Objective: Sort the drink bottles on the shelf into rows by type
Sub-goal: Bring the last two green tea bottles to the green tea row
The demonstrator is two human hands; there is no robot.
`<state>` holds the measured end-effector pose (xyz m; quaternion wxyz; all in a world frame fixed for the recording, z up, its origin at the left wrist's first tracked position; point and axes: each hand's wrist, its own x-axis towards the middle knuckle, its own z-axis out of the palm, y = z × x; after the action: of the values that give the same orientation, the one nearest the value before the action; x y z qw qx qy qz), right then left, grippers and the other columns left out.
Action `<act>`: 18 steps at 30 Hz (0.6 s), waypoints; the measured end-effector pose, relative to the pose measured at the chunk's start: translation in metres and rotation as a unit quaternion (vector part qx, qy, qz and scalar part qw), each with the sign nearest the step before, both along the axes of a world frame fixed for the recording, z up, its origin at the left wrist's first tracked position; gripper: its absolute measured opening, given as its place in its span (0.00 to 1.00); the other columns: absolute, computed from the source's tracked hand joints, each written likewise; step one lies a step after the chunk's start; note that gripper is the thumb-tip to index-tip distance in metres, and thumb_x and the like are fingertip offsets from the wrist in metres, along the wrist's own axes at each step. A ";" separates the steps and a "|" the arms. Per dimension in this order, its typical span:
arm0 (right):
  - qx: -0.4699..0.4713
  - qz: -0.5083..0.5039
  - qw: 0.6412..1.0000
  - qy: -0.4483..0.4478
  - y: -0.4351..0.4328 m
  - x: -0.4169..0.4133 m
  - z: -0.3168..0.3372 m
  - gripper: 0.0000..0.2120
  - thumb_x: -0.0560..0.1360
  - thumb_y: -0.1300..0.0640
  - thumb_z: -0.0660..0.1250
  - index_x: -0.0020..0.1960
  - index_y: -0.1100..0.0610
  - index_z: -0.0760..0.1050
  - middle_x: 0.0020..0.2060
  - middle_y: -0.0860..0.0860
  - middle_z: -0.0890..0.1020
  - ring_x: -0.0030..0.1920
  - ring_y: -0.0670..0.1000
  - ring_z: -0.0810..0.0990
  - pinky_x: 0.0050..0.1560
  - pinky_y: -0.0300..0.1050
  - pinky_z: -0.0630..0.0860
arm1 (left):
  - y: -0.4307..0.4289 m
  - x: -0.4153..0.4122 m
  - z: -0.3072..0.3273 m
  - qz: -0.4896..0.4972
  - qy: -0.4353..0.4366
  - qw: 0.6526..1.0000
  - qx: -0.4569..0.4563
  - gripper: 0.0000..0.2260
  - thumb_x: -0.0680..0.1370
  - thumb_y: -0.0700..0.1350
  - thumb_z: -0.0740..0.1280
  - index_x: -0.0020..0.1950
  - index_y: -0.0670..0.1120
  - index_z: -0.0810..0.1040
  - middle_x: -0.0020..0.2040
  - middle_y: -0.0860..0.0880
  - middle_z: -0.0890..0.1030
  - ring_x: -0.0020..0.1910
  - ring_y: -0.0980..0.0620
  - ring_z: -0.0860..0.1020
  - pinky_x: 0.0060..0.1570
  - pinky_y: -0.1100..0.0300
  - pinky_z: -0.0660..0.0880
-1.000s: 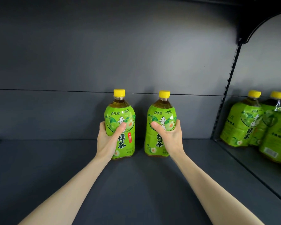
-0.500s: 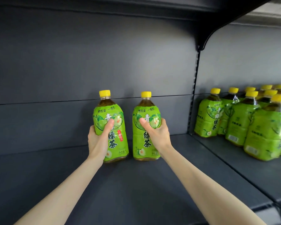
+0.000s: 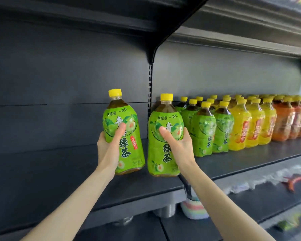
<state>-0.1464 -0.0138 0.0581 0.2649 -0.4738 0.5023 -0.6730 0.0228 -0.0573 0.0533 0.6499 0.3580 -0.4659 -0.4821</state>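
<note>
Green labels and yellow caps mark the two large tea bottles that a person holds up at a dark grey metal shelf (image 3: 59,171). The left hand (image 3: 109,150) grips the left bottle (image 3: 129,150) round its middle, thumb across the front label. The right hand (image 3: 182,148) grips the right bottle (image 3: 159,153) the same way, and its fingers (image 3: 187,134) curl round the far side. Both bottles are upright, just beside each other but apart, at the right end of the left bay, close to the slotted post (image 3: 150,94) that divides the shelf. Whether their bases rest on the shelf or hang just above it cannot be told.

Past the post, the right bay carries standing bottles grouped by kind. Matching green tea bottles (image 3: 204,131) come first, nearest the post. Yellow drink bottles (image 3: 250,129) stand beside them, and orange-labelled bottles (image 3: 288,122) stand furthest right. Each group runs back towards the rear wall in rows.

The sorting looks nearly finished. The three kinds already stand apart from one another, and no other loose bottle shows in the left bay. What seems to be left is to set these two green bottles with their own kind, probably at the front of the green group. Below, a lower shelf holds blurred items, among them a red-handled tool (image 3: 297,180).
</note>
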 end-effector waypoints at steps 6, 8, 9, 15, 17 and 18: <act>0.021 -0.002 1.000 0.003 0.055 -0.096 -0.009 0.51 0.64 0.38 0.75 0.77 0.53 0.53 0.74 0.48 0.63 0.72 0.49 0.64 0.71 0.49 0.61 | 0.050 -0.094 -0.019 -0.013 -0.009 0.999 0.029 0.28 0.60 0.66 0.72 0.55 0.55 0.74 0.53 0.52 0.81 0.52 0.51 0.80 0.55 0.48 0.76; 0.023 -0.010 1.000 -0.003 0.060 -0.117 -0.009 0.53 0.64 0.37 0.74 0.78 0.54 0.51 0.76 0.51 0.60 0.74 0.52 0.61 0.72 0.51 0.60 | 0.056 -0.117 -0.018 -0.013 -0.027 0.999 0.034 0.25 0.61 0.66 0.72 0.52 0.56 0.73 0.52 0.53 0.81 0.52 0.52 0.79 0.54 0.51 0.75; 0.018 -0.008 1.000 -0.006 0.062 -0.127 -0.009 0.53 0.64 0.37 0.74 0.78 0.54 0.51 0.75 0.51 0.61 0.73 0.52 0.62 0.71 0.51 0.60 | 0.056 -0.127 -0.017 -0.012 -0.036 0.999 0.033 0.24 0.62 0.66 0.71 0.52 0.56 0.72 0.52 0.54 0.80 0.52 0.53 0.79 0.52 0.52 0.74; 0.011 -0.001 1.000 -0.019 0.052 -0.170 -0.009 0.46 0.68 0.43 0.73 0.77 0.55 0.53 0.73 0.51 0.65 0.65 0.46 0.66 0.65 0.44 0.62 | 0.031 -0.168 -0.017 -0.007 -0.084 0.996 0.029 0.32 0.62 0.68 0.71 0.58 0.52 0.70 0.54 0.53 0.79 0.52 0.54 0.78 0.49 0.54 0.74; 0.010 0.000 1.000 -0.013 0.043 -0.178 -0.011 0.43 0.68 0.44 0.73 0.76 0.54 0.56 0.70 0.50 0.68 0.61 0.44 0.65 0.61 0.41 0.62 | 0.015 -0.177 -0.020 -0.004 -0.089 0.995 0.034 0.30 0.64 0.66 0.71 0.59 0.52 0.69 0.54 0.53 0.78 0.51 0.54 0.78 0.48 0.54 0.75; 0.007 0.005 1.000 -0.009 0.038 -0.181 -0.011 0.43 0.69 0.44 0.73 0.76 0.54 0.56 0.70 0.50 0.68 0.60 0.44 0.65 0.60 0.41 0.61 | 0.007 -0.180 -0.022 -0.003 -0.091 0.995 0.036 0.28 0.66 0.64 0.71 0.60 0.51 0.69 0.53 0.53 0.78 0.50 0.55 0.78 0.45 0.56 0.75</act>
<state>-0.3273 0.0244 0.0471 0.2757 -0.4684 0.5026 -0.6722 -0.1570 -0.0502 0.0309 0.5904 0.4221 -0.5066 -0.4654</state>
